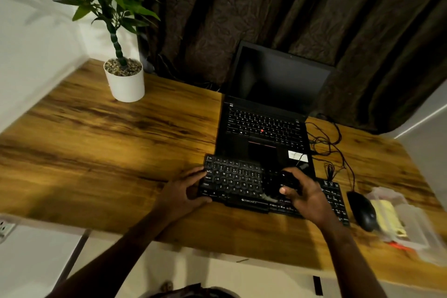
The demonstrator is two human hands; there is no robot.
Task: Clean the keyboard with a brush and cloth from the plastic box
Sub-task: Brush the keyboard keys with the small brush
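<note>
A black keyboard lies on the wooden desk in front of the laptop. My left hand grips the keyboard's left end, thumb on the front edge. My right hand is shut on a dark brush, whose blurred head rests on the keys at the middle of the keyboard. A clear plastic box stands at the desk's right edge with a yellow cloth inside it.
An open black laptop sits right behind the keyboard. A black mouse lies between keyboard and box, with tangled cables behind it. A potted plant stands at the back left. The wooden desk stretches bare to the left.
</note>
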